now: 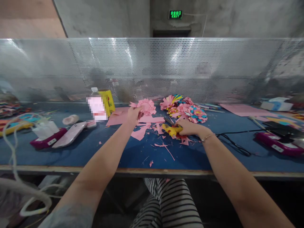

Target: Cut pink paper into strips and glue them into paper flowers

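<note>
- The pink paper flower is at the far middle of the blue table; the left hand pinches it at its left side.
- I judge this flower very light, soft and easy to crush or tear; it is better to hold by the base, not by the thin petals.
- The right hand is apart from the left one and seems closed around the yellow glue gun. This tool should be stiff and a little heavier; the handle is the safe place, because the nozzle may be hot.
- At the far left, the bottle stands upright, just beside the yellow box. Its label is blurred; I cannot tell the contents of either.
- At the far right lies a white-and-blue packet, contents unclear.
</note>
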`<state>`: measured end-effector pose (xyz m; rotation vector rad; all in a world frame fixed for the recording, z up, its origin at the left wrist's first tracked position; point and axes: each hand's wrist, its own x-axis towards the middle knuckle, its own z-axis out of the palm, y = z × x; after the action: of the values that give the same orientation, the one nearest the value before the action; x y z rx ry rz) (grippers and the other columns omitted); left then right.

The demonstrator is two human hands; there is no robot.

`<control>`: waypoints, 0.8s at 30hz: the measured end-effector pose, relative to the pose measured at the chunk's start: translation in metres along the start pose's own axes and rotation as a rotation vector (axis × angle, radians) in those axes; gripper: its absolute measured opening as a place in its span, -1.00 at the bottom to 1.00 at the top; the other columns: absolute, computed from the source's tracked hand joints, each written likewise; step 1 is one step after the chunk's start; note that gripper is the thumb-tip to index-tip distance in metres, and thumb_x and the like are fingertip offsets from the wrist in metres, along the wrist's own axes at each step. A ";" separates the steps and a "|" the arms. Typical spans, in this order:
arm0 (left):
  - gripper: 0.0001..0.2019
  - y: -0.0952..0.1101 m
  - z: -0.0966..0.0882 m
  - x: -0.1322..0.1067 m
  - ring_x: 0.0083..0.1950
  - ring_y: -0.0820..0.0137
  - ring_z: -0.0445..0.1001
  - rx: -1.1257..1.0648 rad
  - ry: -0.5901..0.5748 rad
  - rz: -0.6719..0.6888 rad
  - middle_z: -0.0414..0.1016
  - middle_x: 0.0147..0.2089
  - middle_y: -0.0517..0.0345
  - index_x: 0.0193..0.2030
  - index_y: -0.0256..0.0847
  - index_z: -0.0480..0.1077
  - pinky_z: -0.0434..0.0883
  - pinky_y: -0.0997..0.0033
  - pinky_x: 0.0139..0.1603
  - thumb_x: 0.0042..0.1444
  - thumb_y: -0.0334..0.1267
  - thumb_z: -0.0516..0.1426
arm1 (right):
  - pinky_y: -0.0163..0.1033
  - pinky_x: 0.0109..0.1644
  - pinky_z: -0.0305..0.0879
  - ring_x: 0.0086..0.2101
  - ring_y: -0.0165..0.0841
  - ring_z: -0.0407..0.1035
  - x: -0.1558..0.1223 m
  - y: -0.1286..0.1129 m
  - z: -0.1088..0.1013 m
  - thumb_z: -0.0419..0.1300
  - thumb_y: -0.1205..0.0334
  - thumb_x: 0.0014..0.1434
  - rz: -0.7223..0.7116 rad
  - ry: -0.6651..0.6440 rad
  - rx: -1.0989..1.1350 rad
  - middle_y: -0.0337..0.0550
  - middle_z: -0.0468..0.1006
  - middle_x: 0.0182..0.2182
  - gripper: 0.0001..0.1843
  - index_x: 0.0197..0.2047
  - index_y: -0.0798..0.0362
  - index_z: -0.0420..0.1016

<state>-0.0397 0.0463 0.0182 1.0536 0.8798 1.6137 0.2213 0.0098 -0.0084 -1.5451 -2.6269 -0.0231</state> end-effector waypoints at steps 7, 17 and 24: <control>-0.79 0.001 0.002 0.001 -0.72 0.66 0.20 0.060 0.051 -0.320 0.19 -0.76 0.33 -0.63 -0.29 0.19 0.34 0.62 -0.60 -0.27 -0.47 0.21 | -0.31 -0.27 0.20 -0.23 -0.28 0.33 0.000 -0.008 0.002 0.10 0.32 -0.18 -0.002 0.002 0.072 -0.03 0.43 -0.16 -0.48 -0.05 0.07 0.31; -0.77 -0.013 -0.012 0.008 -0.75 0.57 0.20 0.282 0.005 -0.314 0.13 -0.84 0.30 -0.72 -0.26 0.17 0.20 0.59 -0.73 -0.33 -0.50 0.19 | -0.32 -0.37 0.11 -0.32 -0.30 0.35 0.003 -0.006 -0.003 0.04 0.27 -0.07 0.129 0.159 -0.006 -0.08 0.50 -0.29 -0.73 -0.24 0.06 0.38; -0.75 -0.014 -0.018 -0.002 -0.60 0.36 0.36 0.825 -0.191 -0.113 0.23 -0.77 0.22 -0.66 -0.21 0.18 0.26 0.41 -0.56 -0.43 -0.43 0.23 | -0.30 -0.39 0.13 -0.35 -0.27 0.35 0.001 -0.002 -0.010 0.02 0.22 -0.04 0.323 0.452 0.089 -0.04 0.49 -0.33 -0.67 -0.18 0.09 0.39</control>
<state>-0.0511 0.0466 -0.0014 1.6443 1.4917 1.0212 0.2196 0.0089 0.0016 -1.6788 -1.9936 -0.2025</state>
